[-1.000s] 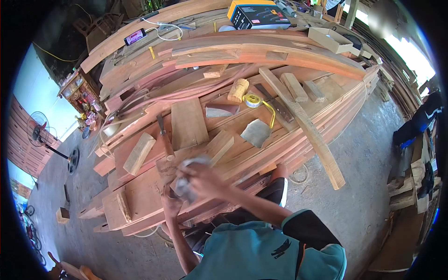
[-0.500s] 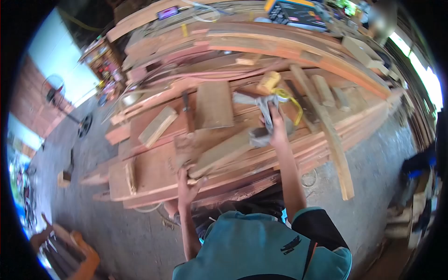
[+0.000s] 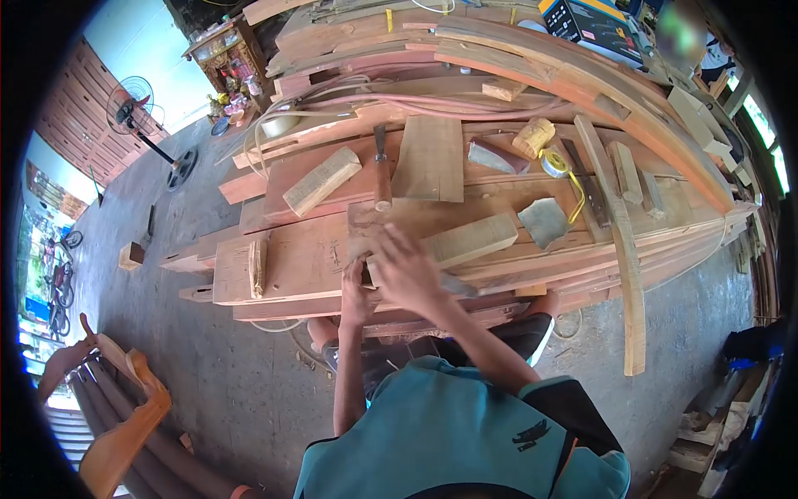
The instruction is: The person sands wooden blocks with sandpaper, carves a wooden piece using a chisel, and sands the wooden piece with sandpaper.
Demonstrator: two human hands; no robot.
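Note:
My left hand (image 3: 356, 293) is closed around the near left end of a squared wooden block (image 3: 478, 239) lying slanted on the stacked boards. Over that same end is my right hand (image 3: 407, 270), its fingers blurred by motion; whether it grips anything is hidden. A grey, flat thing (image 3: 459, 286) pokes out beside my right wrist, its kind unclear. Right of the block lies a loose grey sheet (image 3: 543, 223), which looks like sandpaper. A curled sandpaper piece (image 3: 499, 156) rests farther back. Beyond my hands, a chisel (image 3: 381, 170) with a wooden handle lies beside a flat board (image 3: 429, 158).
A yellow tape measure (image 3: 557, 164) sits near a short wood piece (image 3: 534, 137). One long batten (image 3: 615, 241) overhangs the near edge at right. Small offcuts (image 3: 322, 181) lie at left. A standing fan (image 3: 137, 116) and carved wooden furniture (image 3: 125, 416) are on the floor side.
My right hand has let go of the grey sheet and moved left to the block's end. The sheet now lies on the boards. My left hand stays at the block; the view has shifted.

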